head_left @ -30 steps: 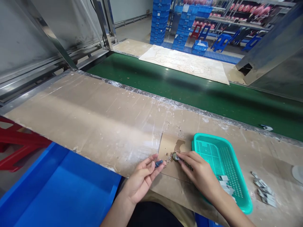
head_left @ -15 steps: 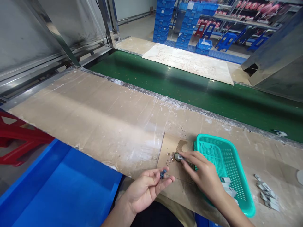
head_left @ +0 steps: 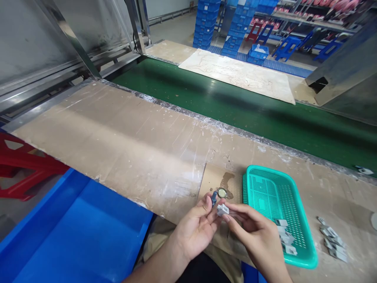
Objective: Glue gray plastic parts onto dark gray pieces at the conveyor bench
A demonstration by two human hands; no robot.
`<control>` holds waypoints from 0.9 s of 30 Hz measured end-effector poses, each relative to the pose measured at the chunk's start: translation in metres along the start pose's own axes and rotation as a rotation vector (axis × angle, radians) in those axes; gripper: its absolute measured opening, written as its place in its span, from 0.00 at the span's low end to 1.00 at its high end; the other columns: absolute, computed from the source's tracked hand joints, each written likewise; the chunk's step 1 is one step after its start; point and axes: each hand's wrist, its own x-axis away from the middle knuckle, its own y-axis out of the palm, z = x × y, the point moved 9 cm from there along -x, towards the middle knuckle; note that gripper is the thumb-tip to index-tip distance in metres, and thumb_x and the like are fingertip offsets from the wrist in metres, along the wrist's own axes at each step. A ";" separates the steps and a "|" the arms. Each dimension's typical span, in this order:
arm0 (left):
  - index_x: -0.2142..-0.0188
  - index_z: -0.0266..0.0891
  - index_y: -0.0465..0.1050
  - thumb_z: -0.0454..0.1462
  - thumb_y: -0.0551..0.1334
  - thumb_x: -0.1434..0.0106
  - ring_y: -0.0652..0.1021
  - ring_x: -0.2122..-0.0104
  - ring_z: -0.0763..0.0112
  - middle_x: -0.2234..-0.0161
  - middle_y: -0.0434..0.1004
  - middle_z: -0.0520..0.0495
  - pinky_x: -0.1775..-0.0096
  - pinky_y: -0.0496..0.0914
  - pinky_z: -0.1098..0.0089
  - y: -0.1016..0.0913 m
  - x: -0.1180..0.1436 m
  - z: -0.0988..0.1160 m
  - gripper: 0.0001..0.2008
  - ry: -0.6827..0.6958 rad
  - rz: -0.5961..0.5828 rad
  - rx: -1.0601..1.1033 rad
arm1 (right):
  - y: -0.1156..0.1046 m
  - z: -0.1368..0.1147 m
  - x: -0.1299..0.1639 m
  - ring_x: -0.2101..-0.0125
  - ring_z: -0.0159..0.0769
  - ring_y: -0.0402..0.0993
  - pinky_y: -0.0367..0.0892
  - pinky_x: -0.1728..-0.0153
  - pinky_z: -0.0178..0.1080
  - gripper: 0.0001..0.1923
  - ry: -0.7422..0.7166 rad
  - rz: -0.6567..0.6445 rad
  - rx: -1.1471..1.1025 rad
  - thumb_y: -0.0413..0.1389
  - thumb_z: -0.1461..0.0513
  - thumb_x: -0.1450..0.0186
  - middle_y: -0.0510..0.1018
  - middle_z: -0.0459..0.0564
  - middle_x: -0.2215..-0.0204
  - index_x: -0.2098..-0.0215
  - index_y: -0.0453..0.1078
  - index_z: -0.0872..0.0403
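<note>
My left hand (head_left: 196, 228) is turned palm up, with a small dark blue peg-like part (head_left: 214, 197) pinched at its thumb and fingers. In my right hand (head_left: 255, 232), thumb and fingertips grip a small grey-white block-like piece (head_left: 223, 210) with a square opening. The two hands nearly meet, the piece close to my left fingertips. Just beyond them a small round cap-like dish (head_left: 222, 192) with a pale inside rests on a cardboard sheet (head_left: 212, 177). To the right stands a green plastic basket (head_left: 294, 188), several similar grey pieces (head_left: 286, 237) lying in its near end.
More grey pieces (head_left: 332, 239) lie on the table right of the basket. Behind the worktable (head_left: 132, 145) runs a green conveyor belt (head_left: 200, 90). A large blue bin (head_left: 79, 236) is at the lower left, beside a red stool (head_left: 26, 169).
My right hand has drawn the grey piece away from the round dish, toward me. My left hand has moved up and right to meet it, still holding the blue part.
</note>
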 end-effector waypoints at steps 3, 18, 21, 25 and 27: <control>0.65 0.33 0.76 0.29 0.63 0.42 0.79 0.64 0.71 0.64 0.80 0.44 0.61 0.73 0.73 0.002 0.000 -0.005 0.05 0.004 -0.011 -0.003 | 0.001 0.004 -0.001 0.62 0.43 0.78 0.75 0.58 0.41 0.10 0.018 0.022 -0.031 0.63 0.61 0.43 0.80 0.53 0.62 0.62 0.76 0.52; 0.62 0.38 0.79 0.35 0.69 0.48 0.71 0.46 0.61 0.54 0.77 0.42 0.43 0.61 0.69 0.016 0.005 0.022 0.12 0.427 -0.152 -0.543 | 0.003 0.018 -0.008 0.68 0.43 0.80 0.77 0.66 0.39 0.13 0.214 0.053 -0.185 0.66 0.59 0.49 0.81 0.53 0.68 0.64 0.79 0.52; 0.59 0.39 0.78 0.36 0.67 0.45 0.68 0.44 0.61 0.52 0.76 0.43 0.41 0.59 0.66 0.017 0.006 0.026 0.12 0.474 -0.132 -0.642 | 0.005 0.020 -0.008 0.68 0.42 0.79 0.77 0.65 0.38 0.13 0.223 0.061 -0.191 0.67 0.59 0.49 0.82 0.52 0.68 0.64 0.79 0.51; 0.60 0.40 0.78 0.37 0.66 0.44 0.68 0.43 0.61 0.49 0.74 0.44 0.41 0.59 0.66 0.024 0.015 0.039 0.11 0.554 -0.123 -0.816 | -0.001 0.014 -0.015 0.68 0.43 0.79 0.76 0.65 0.40 0.15 0.226 0.012 -0.111 0.66 0.55 0.49 0.81 0.54 0.69 0.64 0.79 0.54; 0.60 0.41 0.79 0.37 0.67 0.45 0.67 0.43 0.62 0.47 0.72 0.46 0.41 0.60 0.67 0.025 0.028 0.058 0.11 0.671 -0.053 -0.899 | -0.020 0.005 -0.026 0.67 0.45 0.79 0.76 0.64 0.41 0.17 0.201 0.031 0.004 0.65 0.53 0.49 0.81 0.55 0.67 0.64 0.78 0.55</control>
